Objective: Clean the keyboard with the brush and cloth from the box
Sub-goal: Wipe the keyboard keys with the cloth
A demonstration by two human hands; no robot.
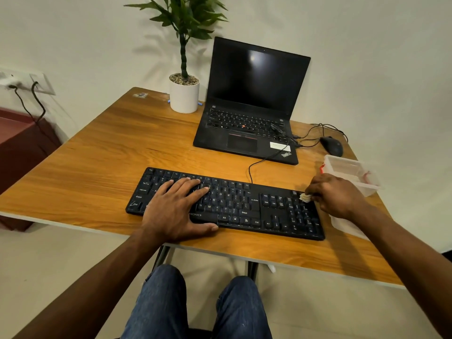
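Observation:
A black keyboard [234, 204] lies across the front of the wooden table [102, 162]. My left hand [176, 209] rests flat on its left half, fingers straight over the keys. My right hand [335, 194] grips a small brush, whose pale bristles [305, 197] touch the top of the number pad at the keyboard's right end. The brush handle is hidden inside my fist. A clear plastic box [352, 172] stands just behind my right hand. A white cloth [347, 225] lies on the table under my right wrist.
An open black laptop [252, 104] stands behind the keyboard, with a potted plant [184, 94] to its left. A black mouse [332, 146] and cables lie at the back right. The keyboard's cable [252, 167] runs toward the laptop. My knees are below the table's front edge.

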